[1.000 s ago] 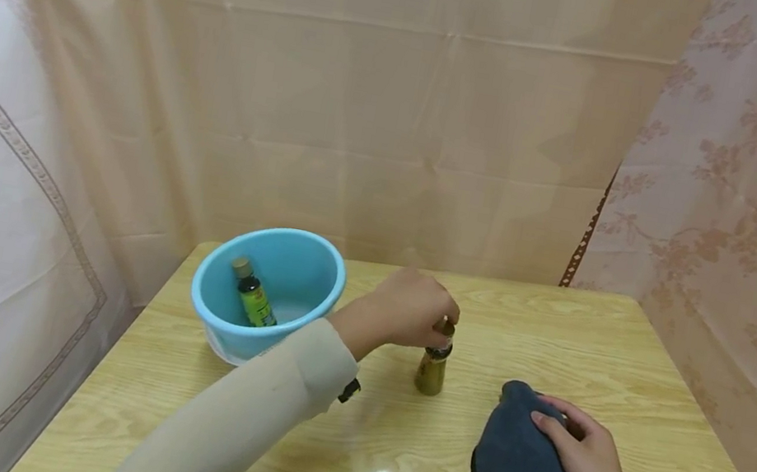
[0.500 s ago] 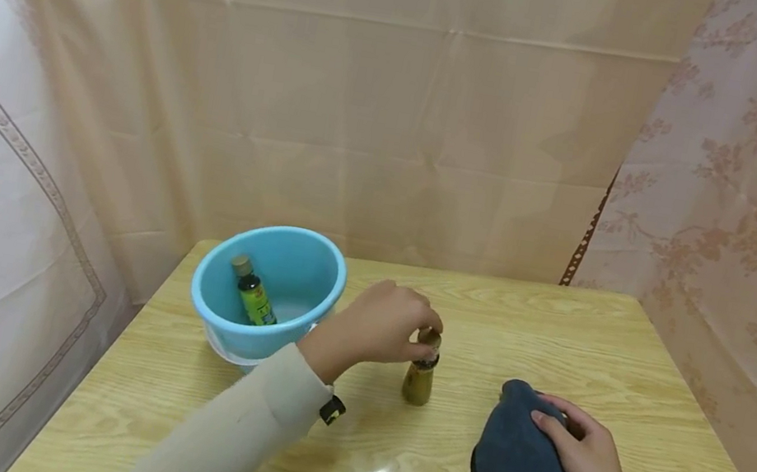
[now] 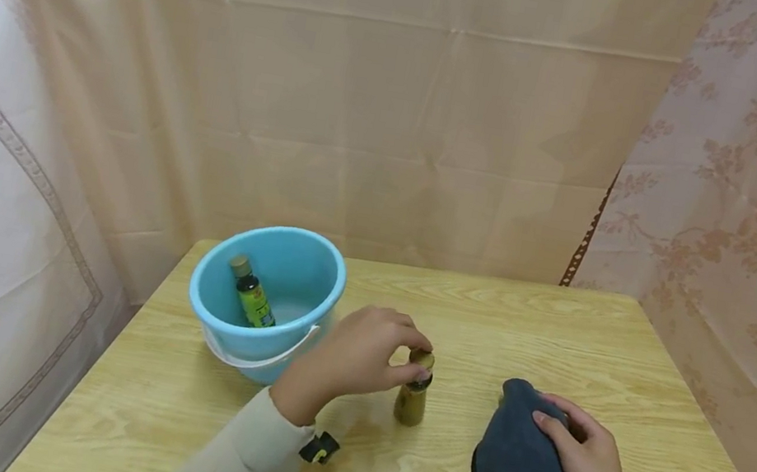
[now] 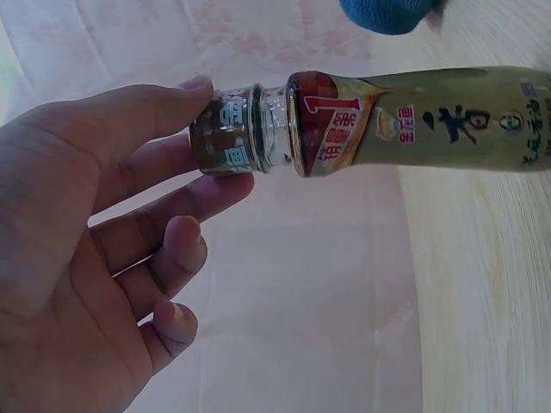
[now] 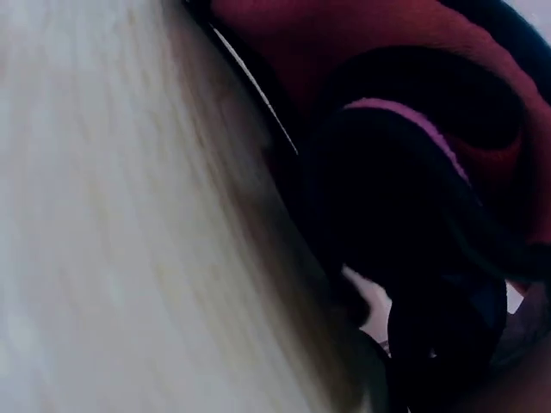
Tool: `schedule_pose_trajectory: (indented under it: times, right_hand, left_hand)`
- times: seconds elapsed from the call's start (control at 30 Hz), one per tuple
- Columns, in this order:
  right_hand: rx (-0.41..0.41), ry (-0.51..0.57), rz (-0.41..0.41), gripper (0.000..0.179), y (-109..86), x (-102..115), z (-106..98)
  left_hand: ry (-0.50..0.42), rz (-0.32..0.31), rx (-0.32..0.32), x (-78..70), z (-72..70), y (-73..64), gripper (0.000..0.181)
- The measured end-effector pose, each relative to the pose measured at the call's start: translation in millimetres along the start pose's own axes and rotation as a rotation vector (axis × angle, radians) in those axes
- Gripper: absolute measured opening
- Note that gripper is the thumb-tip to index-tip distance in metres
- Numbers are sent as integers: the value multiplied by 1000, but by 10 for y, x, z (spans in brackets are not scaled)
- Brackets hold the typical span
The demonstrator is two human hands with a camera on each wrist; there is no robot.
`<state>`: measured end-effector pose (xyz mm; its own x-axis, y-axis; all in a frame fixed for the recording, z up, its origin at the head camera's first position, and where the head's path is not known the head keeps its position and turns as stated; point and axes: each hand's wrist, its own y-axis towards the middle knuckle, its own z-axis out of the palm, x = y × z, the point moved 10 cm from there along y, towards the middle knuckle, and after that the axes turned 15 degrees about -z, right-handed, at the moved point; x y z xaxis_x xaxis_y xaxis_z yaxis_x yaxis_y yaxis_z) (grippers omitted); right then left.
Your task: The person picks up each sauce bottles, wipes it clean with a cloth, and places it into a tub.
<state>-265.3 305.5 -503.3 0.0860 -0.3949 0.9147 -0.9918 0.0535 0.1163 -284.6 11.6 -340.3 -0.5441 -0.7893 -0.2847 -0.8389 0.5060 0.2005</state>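
Observation:
My left hand [image 3: 359, 350] pinches the cap of a small sesame oil bottle [image 3: 410, 407] between thumb and fingers. Held upright over the wooden table, the bottle shows its red-and-gold label [image 4: 336, 125] in the left wrist view, where the other fingers are loosely bent. Whether its base touches the table cannot be told. To the right, my right hand [image 3: 584, 463] grips a folded dark blue-grey cloth [image 3: 521, 460], thumb on top and fingers behind. Dark cloth folds [image 5: 387, 189] with a reddish surface fill much of the dim right wrist view, hiding the fingers.
A light blue bucket [image 3: 259, 339] with a white handle [image 3: 259, 362] stands at the back left. Inside leans a dark bottle with a green label [image 3: 254, 303]. The light wooden table [image 3: 486, 312] ends at hanging curtains [image 3: 407, 107] behind and at both sides.
My left hand has drawn the sesame oil bottle nearer to me and slightly left, uncovering more of the bucket's handle. My right hand and the cloth have stayed in place.

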Motion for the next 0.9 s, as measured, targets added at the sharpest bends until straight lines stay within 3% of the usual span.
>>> schedule_pose_trajectory:
  times: [0.23,0.37,0.57,0.7,0.9]
  right_hand:
    - [23,115,-140,49,-30,397,190]
    - [45,103,-244,43,8,702,314]
    - [84,155,-298,39,55,1027,513]
    - [92,214,-318,38,35,1105,645]
    - [16,349,-286,39,-47,985,796]
  left_hand:
    - [-15,15,-125,-17,-70,-129,28]
    - [1,20,-206,-23,-164,-180,23]
    - [22,35,-248,-79,-257,-243,20]
    - [28,29,-236,-109,-220,-281,17]
    - [63,25,-261,-116,-129,-282,14]
